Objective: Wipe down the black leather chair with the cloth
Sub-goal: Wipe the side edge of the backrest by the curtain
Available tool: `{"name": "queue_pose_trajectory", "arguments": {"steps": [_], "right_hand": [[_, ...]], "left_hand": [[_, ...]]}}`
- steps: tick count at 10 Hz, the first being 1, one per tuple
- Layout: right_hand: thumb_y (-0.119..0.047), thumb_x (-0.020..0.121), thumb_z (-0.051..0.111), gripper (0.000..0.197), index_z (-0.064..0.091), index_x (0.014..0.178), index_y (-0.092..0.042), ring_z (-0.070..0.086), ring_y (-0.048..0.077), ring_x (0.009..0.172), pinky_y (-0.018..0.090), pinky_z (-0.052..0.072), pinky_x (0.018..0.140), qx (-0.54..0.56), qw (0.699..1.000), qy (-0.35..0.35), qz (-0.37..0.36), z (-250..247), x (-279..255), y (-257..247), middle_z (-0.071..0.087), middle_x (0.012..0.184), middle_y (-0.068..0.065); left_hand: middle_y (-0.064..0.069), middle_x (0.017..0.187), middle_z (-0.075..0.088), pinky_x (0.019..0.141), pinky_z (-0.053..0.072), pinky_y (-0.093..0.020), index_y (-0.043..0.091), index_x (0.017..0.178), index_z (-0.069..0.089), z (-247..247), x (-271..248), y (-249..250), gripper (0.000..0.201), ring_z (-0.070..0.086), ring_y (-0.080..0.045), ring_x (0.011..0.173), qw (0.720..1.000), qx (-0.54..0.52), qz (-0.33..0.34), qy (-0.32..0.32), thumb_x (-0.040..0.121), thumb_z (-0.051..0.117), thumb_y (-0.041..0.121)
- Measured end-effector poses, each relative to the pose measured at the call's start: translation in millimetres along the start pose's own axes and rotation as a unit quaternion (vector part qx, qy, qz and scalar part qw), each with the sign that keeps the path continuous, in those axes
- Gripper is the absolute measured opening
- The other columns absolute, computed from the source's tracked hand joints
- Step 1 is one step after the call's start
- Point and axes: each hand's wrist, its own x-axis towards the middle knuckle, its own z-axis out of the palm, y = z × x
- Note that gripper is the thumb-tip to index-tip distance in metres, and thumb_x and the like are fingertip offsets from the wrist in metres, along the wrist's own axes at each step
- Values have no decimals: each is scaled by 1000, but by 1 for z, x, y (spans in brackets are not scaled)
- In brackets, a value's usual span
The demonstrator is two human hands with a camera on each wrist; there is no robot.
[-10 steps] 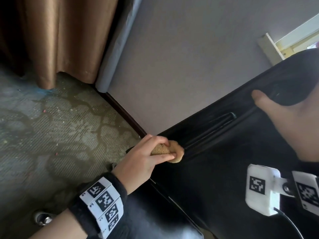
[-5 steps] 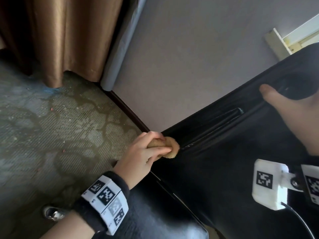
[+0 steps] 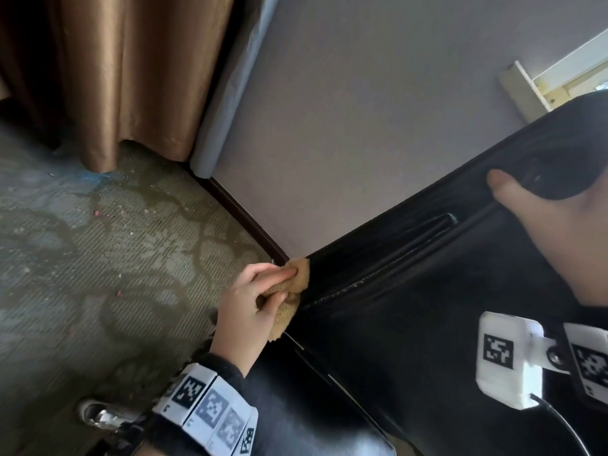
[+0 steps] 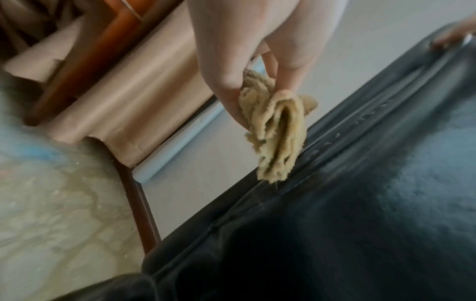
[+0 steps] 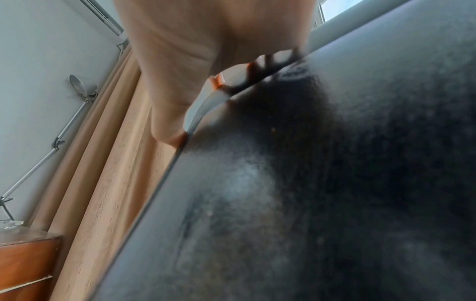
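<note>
**A:** What have you got on the feeds?

**B:** From the head camera I see the black leather chair [image 3: 427, 324] filling the right and near part of the scene, its back edge running up to the far right along the grey wall [image 3: 362, 110]. My left hand [image 3: 245, 307] is at the chair's left end, close to the dark skirting board [image 3: 245, 222], with its fingers curled round a bunched tan cloth [image 3: 294, 291].

**A:** Is the cloth on the leather?

**B:** Yes. In the left wrist view its folded lower end touches the piped seam along the chair's edge, thumb and fingers pinching the upper part.

**A:** And the right hand?

**B:** My right hand [image 3: 556, 232] is at the far right, on the chair's top edge. The thumb lies against the near face and the fingers go over the edge, so it is gripping the chair itself.

**A:** Anything else around?

**B:** A brown curtain [image 3: 131, 77] hangs at the far left over patterned carpet [image 3: 98, 258]. The right wrist view shows a jointed metal lamp [image 5: 64, 122] on the wall and a wooden cabinet [image 5: 25, 260] below it.
</note>
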Motion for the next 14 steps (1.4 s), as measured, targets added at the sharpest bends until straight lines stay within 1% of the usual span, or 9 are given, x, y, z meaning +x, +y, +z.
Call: {"name": "queue_pose_trajectory", "arguments": {"steps": [2, 3, 4, 5, 7, 8, 11, 13, 14], "right_hand": [[-84, 58, 56, 101, 41, 137, -22, 45, 15, 129, 42, 40, 106, 6, 1000, 24, -11, 5, 0, 6, 46, 140, -2], [-79, 62, 57, 97, 37, 139, -23, 41, 17, 132, 45, 37, 108, -40, 998, 47, -12, 4, 3, 15, 42, 144, -2], [-73, 61, 59, 92, 22, 139, -41, 28, 26, 138, 54, 28, 110, -75, 992, 91, -36, -3, 0, 7, 31, 147, 4], [-65, 60, 58, 90, 21, 137, -37, 22, 37, 135, 64, 25, 106, -125, 984, 116, -55, -9, -12, -22, 28, 142, 18], [-64, 73, 55, 83, 29, 141, -24, 21, 39, 134, 58, 10, 112, -174, 975, 121, -60, -14, -16, -24, 31, 140, 24], [-57, 81, 41, 67, 26, 141, -32, 13, 30, 137, 55, 4, 114, -137, 985, 94, -43, -17, -14, -22, 25, 143, 16], [-42, 85, 33, 51, 31, 136, -35, 13, 26, 137, 58, 5, 112, -96, 989, 108, -15, -15, -14, -25, 27, 140, 11], [-44, 83, 38, 54, 28, 135, -38, 17, 32, 138, 62, 19, 108, -79, 991, 106, -19, -13, -14, -23, 27, 141, 13], [-43, 82, 40, 55, 28, 135, -37, 20, 32, 137, 62, 20, 108, -78, 990, 112, -25, -12, -13, -21, 27, 141, 14]], "left_hand": [[14, 95, 52, 76, 39, 2, 12, 101, 69, 19, -6, -30, 31, 57, -6, 91, 992, 27, -108, -55, 81, 59, -9], [4, 97, 56, 75, 43, -15, 14, 99, 68, 16, 9, -31, 28, 61, -18, 91, 984, 105, -124, -67, 82, 57, -4], [-1, 100, 62, 78, 38, -3, 12, 98, 73, 1, 29, 7, 32, 59, -12, 88, 994, 108, -10, 8, 77, 62, -10], [-1, 105, 63, 88, 39, -4, 15, 101, 72, -2, 49, 82, 38, 57, -4, 96, 992, 10, 127, 17, 74, 65, -10], [-8, 105, 60, 87, 47, -23, 15, 105, 71, 25, 74, 182, 28, 58, -17, 95, 955, -25, 294, -6, 81, 58, 9], [-7, 102, 58, 82, 50, -31, 17, 100, 73, 30, 72, 165, 25, 59, -22, 92, 950, 23, 310, 1, 82, 55, 14], [4, 97, 54, 78, 53, -37, 19, 92, 71, 9, 33, 36, 31, 55, -15, 89, 971, 175, 102, -125, 77, 60, -5], [1, 97, 60, 82, 40, -1, 11, 95, 74, -11, 53, 34, 41, 57, -4, 87, 993, 69, 84, 49, 69, 62, -18], [2, 98, 61, 81, 40, -1, 12, 95, 74, 6, 50, 19, 38, 59, -13, 93, 998, 52, 28, 11, 70, 64, -16]]}}
